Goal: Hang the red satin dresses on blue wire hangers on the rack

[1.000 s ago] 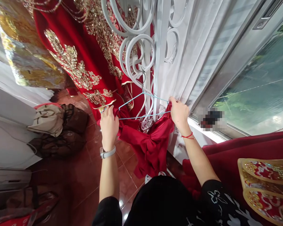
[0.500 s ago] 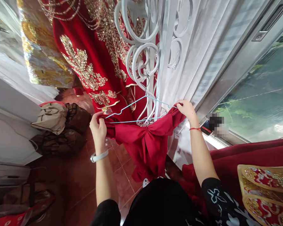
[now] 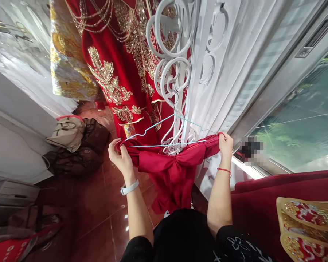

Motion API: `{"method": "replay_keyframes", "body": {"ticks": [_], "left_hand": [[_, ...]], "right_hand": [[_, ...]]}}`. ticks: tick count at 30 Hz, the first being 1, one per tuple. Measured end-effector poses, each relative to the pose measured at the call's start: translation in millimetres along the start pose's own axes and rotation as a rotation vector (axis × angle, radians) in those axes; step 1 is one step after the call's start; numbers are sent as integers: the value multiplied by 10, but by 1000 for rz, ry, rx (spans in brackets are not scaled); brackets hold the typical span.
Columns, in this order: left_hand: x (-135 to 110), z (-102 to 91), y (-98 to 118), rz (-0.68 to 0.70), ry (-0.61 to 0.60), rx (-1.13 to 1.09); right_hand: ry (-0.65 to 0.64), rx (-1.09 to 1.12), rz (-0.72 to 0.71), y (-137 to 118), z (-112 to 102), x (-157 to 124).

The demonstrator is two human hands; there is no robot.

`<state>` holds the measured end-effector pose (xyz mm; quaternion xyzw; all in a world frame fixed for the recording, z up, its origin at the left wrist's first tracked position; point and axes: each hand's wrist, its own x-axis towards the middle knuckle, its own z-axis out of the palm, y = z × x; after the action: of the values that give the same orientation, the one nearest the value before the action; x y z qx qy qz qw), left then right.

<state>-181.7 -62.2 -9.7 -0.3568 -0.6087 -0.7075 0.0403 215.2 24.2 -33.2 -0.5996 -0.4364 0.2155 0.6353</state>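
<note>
Red bow-fronted garment [image 3: 175,171], stretched along the blue wire hanger [image 3: 164,125] hooked on the white scrollwork grille [image 3: 175,72], left hand [image 3: 121,156] and right hand [image 3: 225,143] fingers each pinched on a top corner; apparently mid-fitting, each corner needing seating over a hanger end.

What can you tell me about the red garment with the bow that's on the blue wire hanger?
The red garment is plain, satiny-looking cloth with a large bow gathered at its middle. It is stretched sideways along the light blue wire hanger, whose hook hangs on the white scrolled grille. Its lower part droops toward the tiled floor. The left hand pinches its left end and the right hand pinches its right end, near the hanger's tips.
</note>
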Motion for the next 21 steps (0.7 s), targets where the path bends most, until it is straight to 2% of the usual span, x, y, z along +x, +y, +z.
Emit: {"method": "replay_keyframes", "body": {"ticks": [5, 8, 11, 14, 18, 21], "left_hand": [[-60, -21, -97, -19, 3, 4], [-162, 0, -206, -105, 4, -61], [-283, 11, -293, -154, -58, -54], [-351, -27, -310, -73, -134, 27], [-380, -124, -244, 0, -167, 142], [-424, -158, -192, 7, -172, 185]], "right_hand": [[-27, 190, 128, 142, 30, -100], [-38, 160, 188, 262, 46, -238], [-27, 109, 177, 363, 86, -370], [6, 38, 132, 383, 92, -416], [109, -267, -22, 310, -12, -421], [65, -376, -4, 246, -104, -462]]}}
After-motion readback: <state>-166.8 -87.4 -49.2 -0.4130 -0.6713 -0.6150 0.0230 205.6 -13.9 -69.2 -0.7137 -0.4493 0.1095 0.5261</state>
